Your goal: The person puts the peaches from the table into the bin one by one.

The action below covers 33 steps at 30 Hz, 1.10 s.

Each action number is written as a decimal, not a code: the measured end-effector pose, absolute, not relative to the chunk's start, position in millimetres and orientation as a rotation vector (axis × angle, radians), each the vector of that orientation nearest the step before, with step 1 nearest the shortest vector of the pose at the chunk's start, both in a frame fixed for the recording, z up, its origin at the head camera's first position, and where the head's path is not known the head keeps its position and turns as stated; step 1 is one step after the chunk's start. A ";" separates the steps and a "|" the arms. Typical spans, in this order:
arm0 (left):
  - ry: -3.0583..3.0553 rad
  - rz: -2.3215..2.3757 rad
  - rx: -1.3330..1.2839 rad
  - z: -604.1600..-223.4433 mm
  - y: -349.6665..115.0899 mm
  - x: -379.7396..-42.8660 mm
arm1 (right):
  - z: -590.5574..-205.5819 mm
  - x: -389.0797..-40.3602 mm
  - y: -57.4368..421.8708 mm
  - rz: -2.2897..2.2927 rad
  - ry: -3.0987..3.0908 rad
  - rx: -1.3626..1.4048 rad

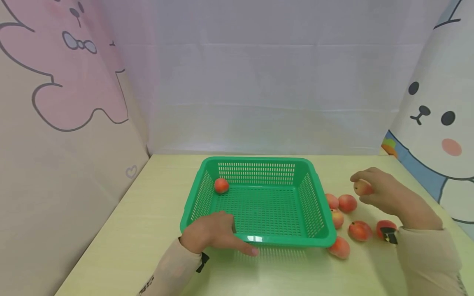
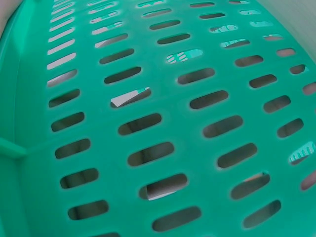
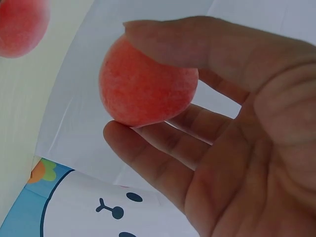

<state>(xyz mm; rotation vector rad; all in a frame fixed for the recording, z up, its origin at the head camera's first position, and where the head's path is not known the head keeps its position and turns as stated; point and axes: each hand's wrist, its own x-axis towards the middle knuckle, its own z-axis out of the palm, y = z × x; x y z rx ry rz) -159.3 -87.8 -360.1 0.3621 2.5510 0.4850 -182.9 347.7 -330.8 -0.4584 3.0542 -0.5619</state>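
Red fruit [image 3: 140, 94] in right fingers [image 3: 148, 153], green basket [image 1: 292, 240]

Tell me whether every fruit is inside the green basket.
No, the head view shows several fruits lying on the table to the right of the green basket.

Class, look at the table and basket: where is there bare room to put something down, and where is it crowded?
Bare: the table left of the basket, up to the curtain; also the basket floor right of its one peach. Crowded: the table right of the basket, where six peaches lie near the right hand, which holds another peach.
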 end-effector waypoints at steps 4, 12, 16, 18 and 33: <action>2.554 0.492 0.356 -360.1 -87.7 -159.1 | -328.9 -181.9 345.6 -0.553 3.057 -0.456; 2.554 0.508 0.358 -361.3 -88.3 -158.9 | -326.7 -180.4 342.1 -0.548 3.072 -0.492; 2.549 0.518 0.354 -361.4 -88.9 -158.8 | -326.2 -179.3 340.5 -0.562 3.085 -0.526; 2.549 0.519 0.357 -361.4 -88.5 -158.9 | -325.9 -178.9 339.7 -0.563 3.092 -0.537; 2.557 0.496 0.359 -360.6 -87.7 -159.0 | -319.6 -172.7 330.4 -0.530 3.149 -0.632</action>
